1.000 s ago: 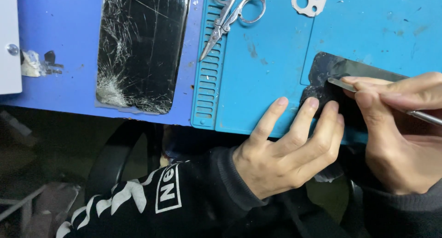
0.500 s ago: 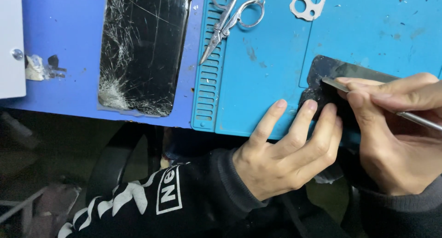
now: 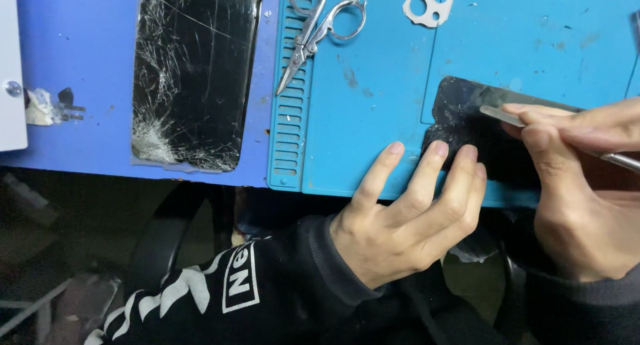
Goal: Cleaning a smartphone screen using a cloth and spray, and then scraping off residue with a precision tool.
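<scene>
Little has shifted since the earlier frames: both hands keep their places on the dark phone panel at the near edge of the teal work mat. Left hand lies open, fingertips pressing the panel's left end. Right hand pinches a thin metal tool, its tip on the panel. A white rectangular label patch sits on the black sleeve. A cracked black screen lies well left, scissors between.

Blues, black and silver across the bench.

Teal-blue ribbed rubber work mat over a deeper blue tabletop; glossy black cracked glass phone screen webbed with white fractures; shiny silver metal scissors; scuffed black phone back panel; black sleeve with white lettering and stripes.
</scene>
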